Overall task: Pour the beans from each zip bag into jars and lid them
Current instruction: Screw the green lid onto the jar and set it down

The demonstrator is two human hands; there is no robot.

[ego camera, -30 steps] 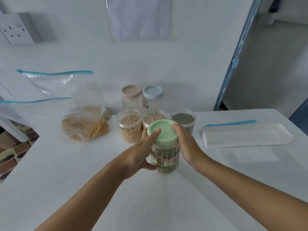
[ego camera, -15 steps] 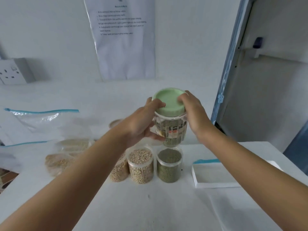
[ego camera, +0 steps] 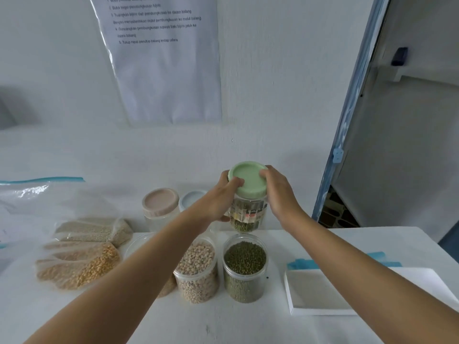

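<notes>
While it looks held just off the table, the jar is upright, long axis vertical, right behind the open mung jar. L hand grips the glass, thumb on the green lid; R hand curls round the lid's rim. Lidded jars stand back-left, so the set-down is prob. straight down.

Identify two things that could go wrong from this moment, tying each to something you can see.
1. The left hand and right hand hold the green-lidded jar behind the unlidded green-bean jar and pale-bean jar. A slipped grip or low forearm could tip them and spill beans.
2. Whether the green lid is sealed cannot be seen. If loose, it could come off.
</notes>
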